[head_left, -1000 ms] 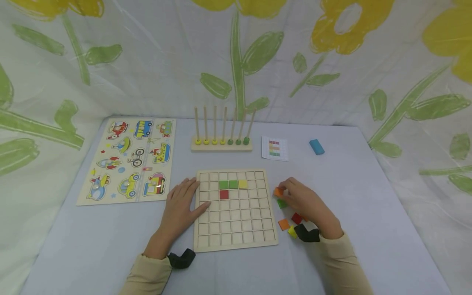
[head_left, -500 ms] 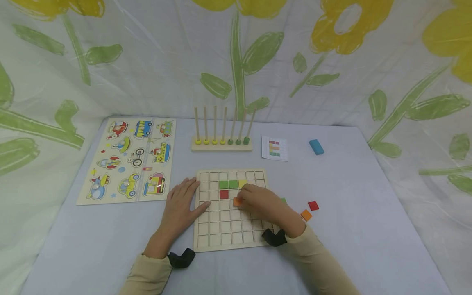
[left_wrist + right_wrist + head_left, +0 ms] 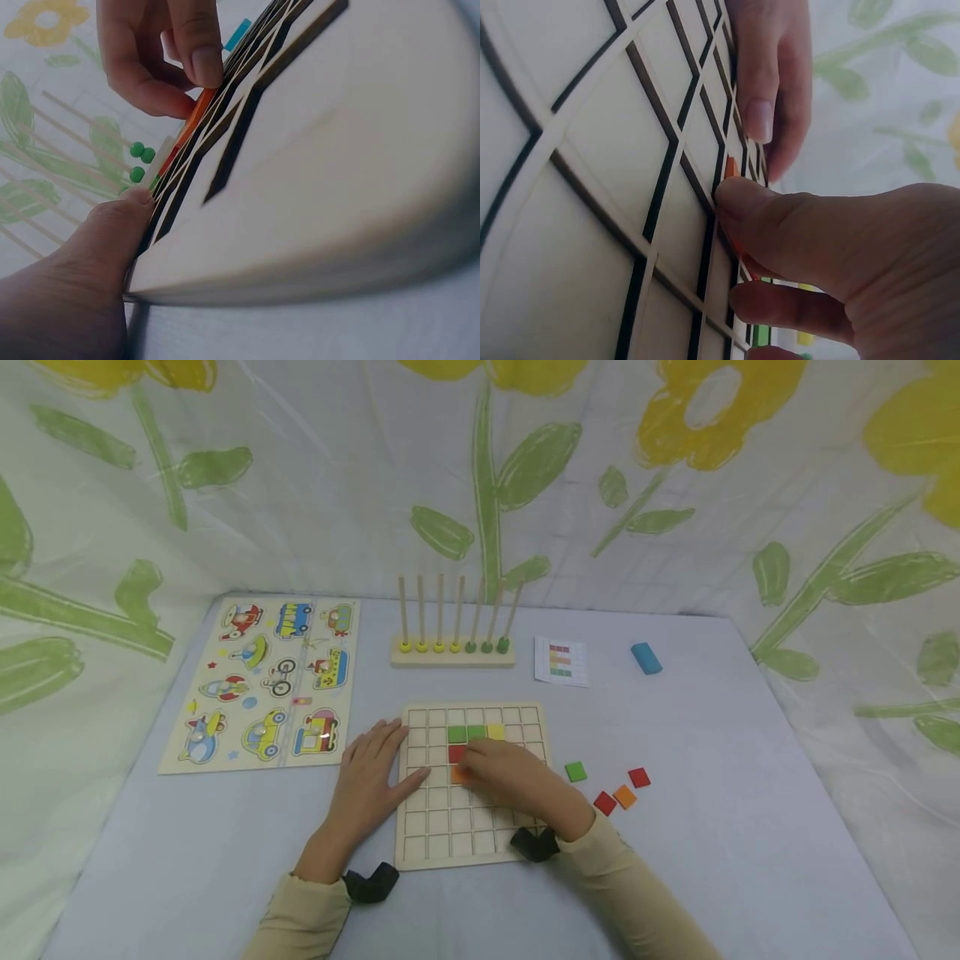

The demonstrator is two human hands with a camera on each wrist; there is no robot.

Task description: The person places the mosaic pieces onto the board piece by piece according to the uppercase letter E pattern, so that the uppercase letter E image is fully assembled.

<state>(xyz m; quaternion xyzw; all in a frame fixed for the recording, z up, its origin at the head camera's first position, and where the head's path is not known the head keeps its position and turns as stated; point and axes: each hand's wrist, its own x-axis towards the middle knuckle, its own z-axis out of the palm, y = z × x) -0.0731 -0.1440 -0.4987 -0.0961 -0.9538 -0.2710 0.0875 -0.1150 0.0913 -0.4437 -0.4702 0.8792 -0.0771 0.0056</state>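
moved since half a second ago: right hand [image 3: 510, 774] with orange tile [image 3: 459, 775], one column left; left hand [image 3: 372, 772] same spot
puzzle board [image 3: 267, 703]: left of left fingers, apart; vehicle pieces in it
left hand: fingers extended, tips at left edge of grid board [image 3: 438, 846], thumb spread away, lying on the board
peg stand [image 3: 453, 660]: beyond both hands' fingers; yellow beads on four pegs, green on three
grid board: between the hands; just beyond right fingertips, red tile [image 3: 456, 754]; next row beyond, green tile [image 3: 457, 734], second green tile [image 3: 476, 732], yellow tile [image 3: 495, 732]
orange tile: pinched by right thumb and finger, square just nearer than red tile; seated or not, can't tell
pattern card [image 3: 577, 662], blue block [image 3: 646, 657]: beyond and right of right fingers
loose tiles: green [image 3: 575, 772], red [image 3: 639, 777], orange [image 3: 625, 797], another red [image 3: 605, 803], right of right fingers
room: bare squares on near side of right fingers; cloth [image 3: 750, 843] right of loose tiles to table edge
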